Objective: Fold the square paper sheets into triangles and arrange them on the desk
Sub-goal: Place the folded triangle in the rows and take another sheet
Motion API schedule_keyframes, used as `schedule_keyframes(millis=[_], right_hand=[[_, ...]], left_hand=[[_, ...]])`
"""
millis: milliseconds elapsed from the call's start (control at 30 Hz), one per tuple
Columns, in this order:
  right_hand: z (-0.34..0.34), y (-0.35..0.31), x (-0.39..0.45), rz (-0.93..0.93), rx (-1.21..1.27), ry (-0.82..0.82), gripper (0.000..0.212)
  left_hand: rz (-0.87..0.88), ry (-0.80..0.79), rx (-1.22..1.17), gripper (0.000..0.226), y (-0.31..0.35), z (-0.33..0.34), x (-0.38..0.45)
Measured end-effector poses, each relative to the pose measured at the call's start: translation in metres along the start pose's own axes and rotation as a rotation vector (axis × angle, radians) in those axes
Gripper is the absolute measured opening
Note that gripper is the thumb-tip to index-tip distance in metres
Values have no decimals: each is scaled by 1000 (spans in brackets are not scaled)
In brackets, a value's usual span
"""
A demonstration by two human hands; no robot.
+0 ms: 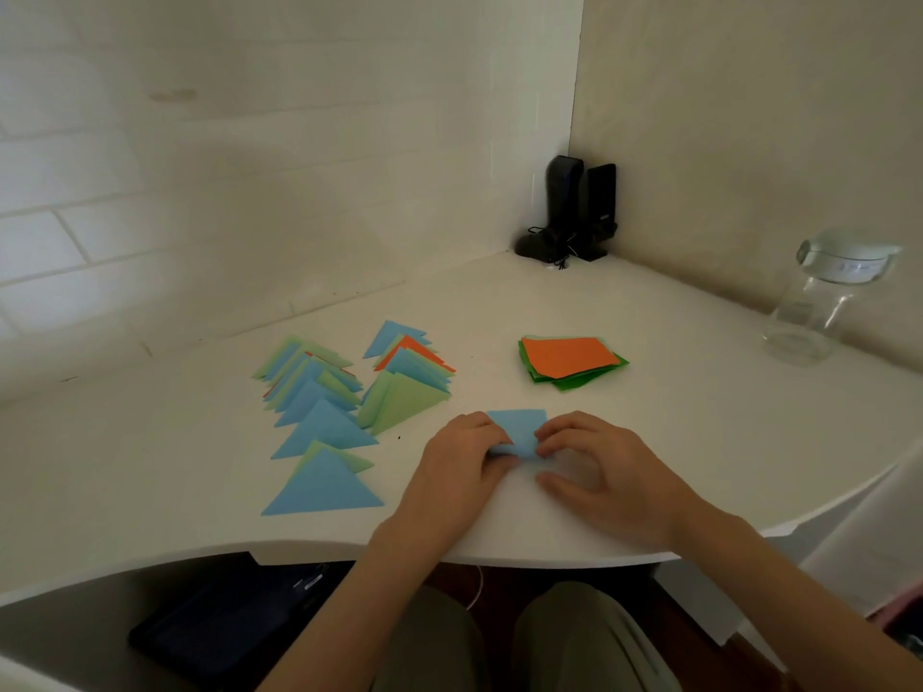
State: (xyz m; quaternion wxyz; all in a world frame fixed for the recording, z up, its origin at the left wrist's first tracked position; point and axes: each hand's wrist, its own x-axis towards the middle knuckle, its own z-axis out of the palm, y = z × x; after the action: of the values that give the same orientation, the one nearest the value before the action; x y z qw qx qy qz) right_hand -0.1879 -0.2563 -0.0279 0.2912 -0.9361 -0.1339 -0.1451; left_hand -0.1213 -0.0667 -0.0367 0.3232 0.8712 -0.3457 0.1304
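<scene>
At the desk's (649,442) near edge, the left hand (462,462) and right hand (594,467) pinch a blue sheet (517,424) mid-fold, fingers curled on it. Many triangles (319,417) lie in two rows at left; the stack (569,362) awaits folding.

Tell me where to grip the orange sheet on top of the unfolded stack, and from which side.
Pinch the orange sheet's near right corner, coming from the right hand's side. It lies flat atop the green sheets, so only an edge or corner can probably be lifted, and that corner lies nearest the hands.
</scene>
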Motion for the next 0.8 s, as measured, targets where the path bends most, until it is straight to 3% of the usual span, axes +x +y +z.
schedule_keyframes(millis=[400, 800], right_hand=[[16, -1, 15, 175, -26, 152, 18], [17, -4, 24, 361, 66, 153, 22]], left_hand=[[-352, -41, -22, 23, 5, -10, 9], [-383, -78, 22, 27, 3, -4, 16]])
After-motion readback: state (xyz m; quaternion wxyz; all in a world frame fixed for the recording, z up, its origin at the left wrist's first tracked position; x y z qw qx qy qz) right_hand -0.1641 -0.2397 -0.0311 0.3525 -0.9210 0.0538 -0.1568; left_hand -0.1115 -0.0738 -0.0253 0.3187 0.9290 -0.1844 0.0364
